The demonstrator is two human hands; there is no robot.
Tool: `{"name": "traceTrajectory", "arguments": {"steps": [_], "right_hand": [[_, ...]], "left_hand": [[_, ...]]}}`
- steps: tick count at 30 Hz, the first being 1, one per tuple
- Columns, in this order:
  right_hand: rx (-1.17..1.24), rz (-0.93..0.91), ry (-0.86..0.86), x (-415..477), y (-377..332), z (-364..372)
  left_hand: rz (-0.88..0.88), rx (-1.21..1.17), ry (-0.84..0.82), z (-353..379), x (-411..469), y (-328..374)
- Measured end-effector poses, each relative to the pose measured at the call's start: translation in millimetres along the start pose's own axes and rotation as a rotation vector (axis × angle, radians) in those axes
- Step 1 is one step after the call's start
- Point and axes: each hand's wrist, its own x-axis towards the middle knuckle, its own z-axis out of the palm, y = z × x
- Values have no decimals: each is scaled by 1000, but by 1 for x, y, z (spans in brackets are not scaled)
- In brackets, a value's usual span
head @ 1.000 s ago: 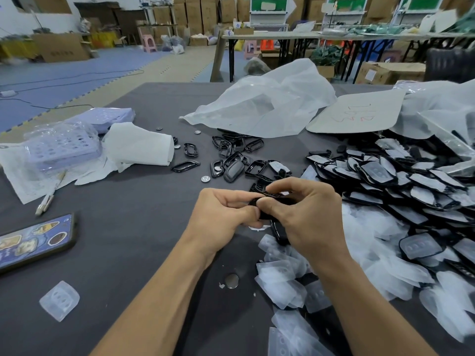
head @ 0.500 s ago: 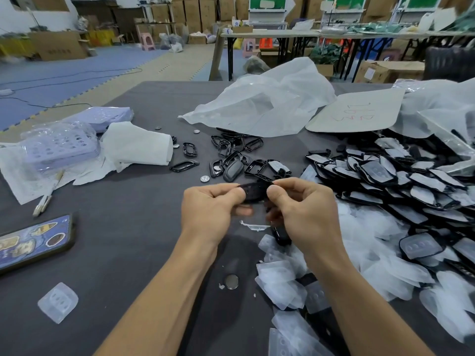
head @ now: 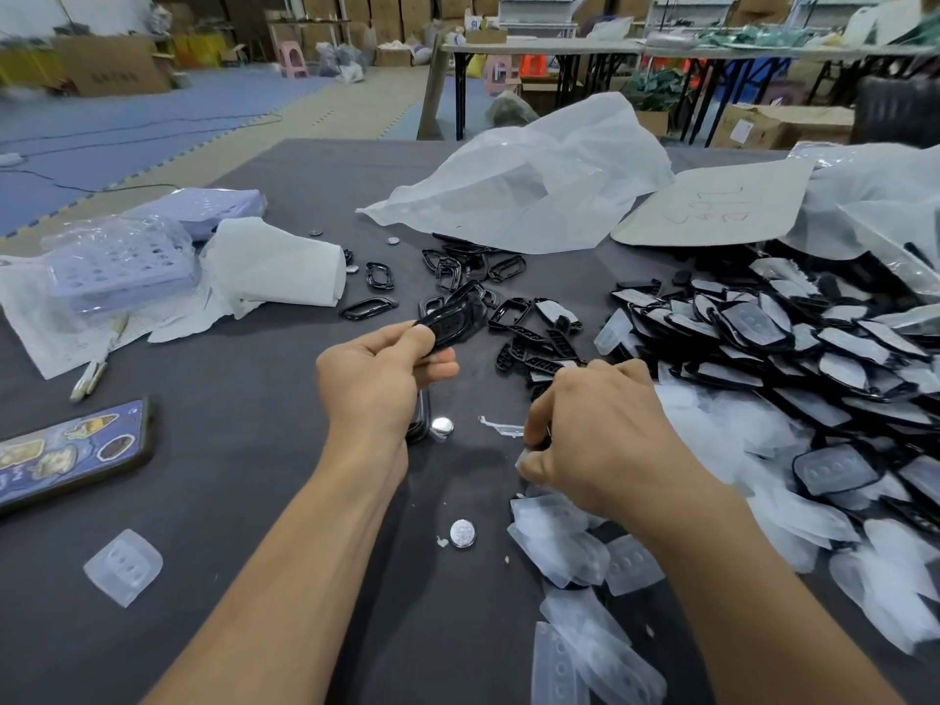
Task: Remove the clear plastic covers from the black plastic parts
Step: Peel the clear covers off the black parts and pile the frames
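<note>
1. The right hand point(head: 605, 440) curls over its own fingertips; whether they hold anything cannot be told.
2. Under the left hand point(head: 376, 384), a black piece point(head: 420, 422) shows only an edge.
3. Left of that hand, the phone point(head: 71, 455) runs off the picture's edge.

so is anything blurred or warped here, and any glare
Head view: wide-angle stretch at the borders; the far-left background is smeared, while the left hand and its black part look fairly sharp; soft even light, faint shadows under the forearms, small glints on the round silver discs.
</note>
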Motion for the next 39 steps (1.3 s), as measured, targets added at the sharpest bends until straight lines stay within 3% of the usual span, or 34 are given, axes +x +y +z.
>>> {"name": "traceTrajectory", "arguments": {"steps": [3,5,10,13,21,39], "right_hand": [[-72,-46,-13,-1,-5,4],[53,-51,-19,-2,-6,6],[1207,172,36,4,-4,0],[1544,273,36,5,1,-4],[1567,285,80,7,6,-1],[1350,181,199,10,12,8]], "left_hand": [[3,14,-1,0,0,1],[4,21,6,-1,0,1],[20,34,-1,-2,1,-1],[38,80,-25,0,-1,-3],[59,227,-158,7,-9,-9],[94,356,-323,9,-16,-14]]}}
